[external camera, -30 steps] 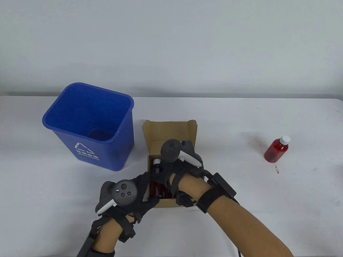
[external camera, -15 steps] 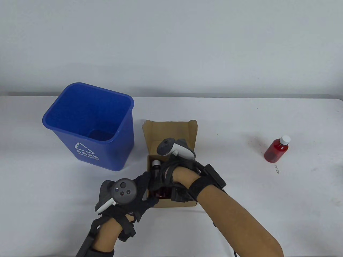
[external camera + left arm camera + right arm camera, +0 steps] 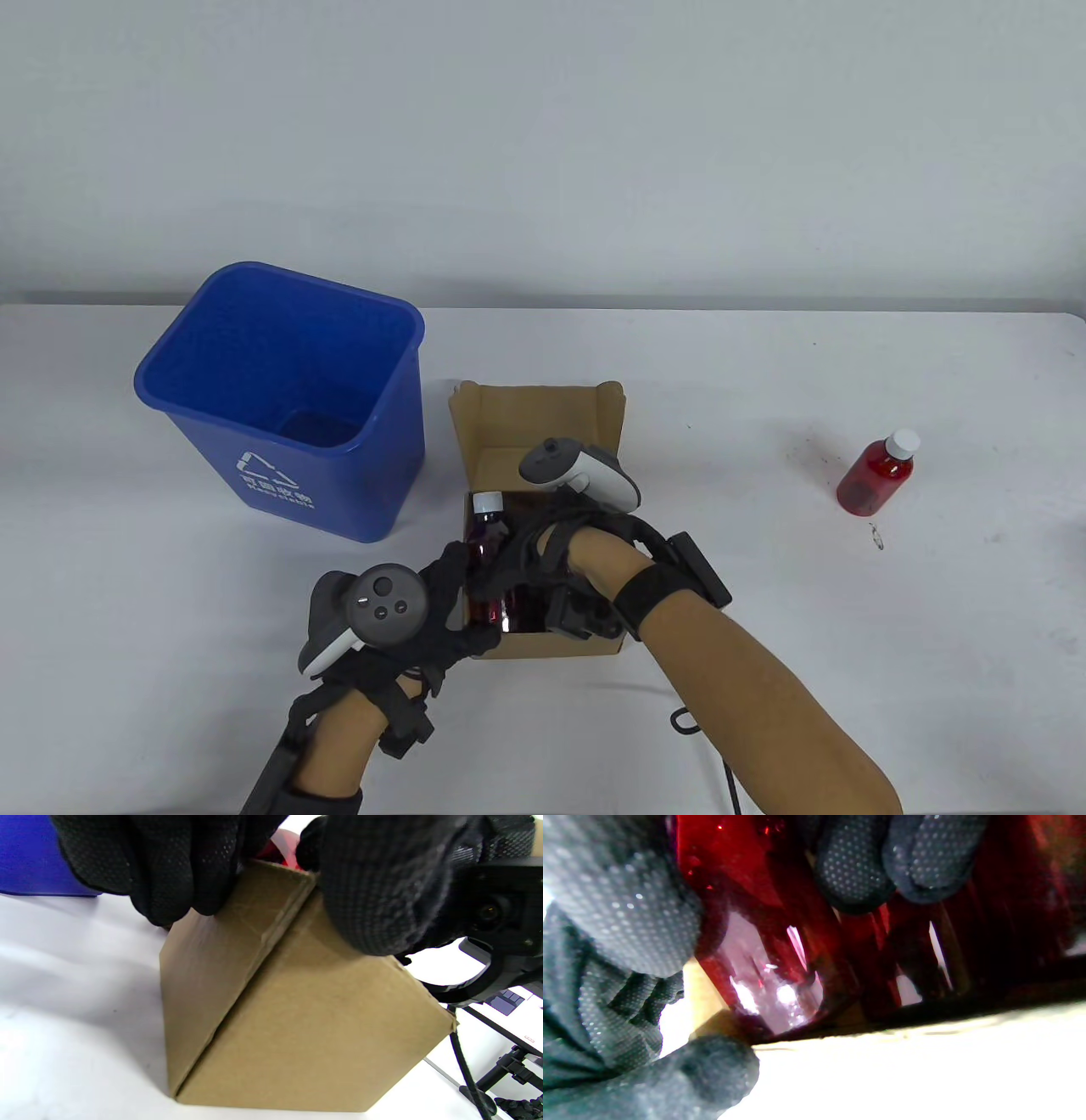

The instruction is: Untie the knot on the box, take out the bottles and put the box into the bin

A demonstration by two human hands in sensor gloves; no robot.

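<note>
Bin point(image 3: 280, 399) left of box point(image 3: 543, 407); bottle point(image 3: 878, 474) far right.

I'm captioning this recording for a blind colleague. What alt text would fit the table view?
A person's right hand lifts a red bottle with a white cap out of an open cardboard box while the left hand holds the box's near corner. A blue bin stands left of the box, and another red bottle stands on the white table far right.

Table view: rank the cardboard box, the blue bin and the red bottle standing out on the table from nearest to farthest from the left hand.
1. Cardboard box: the left hand grips its near left corner.
2. Blue bin: behind the hand, on the table's left.
3. Red bottle on the table: far right, beyond the box.
</note>
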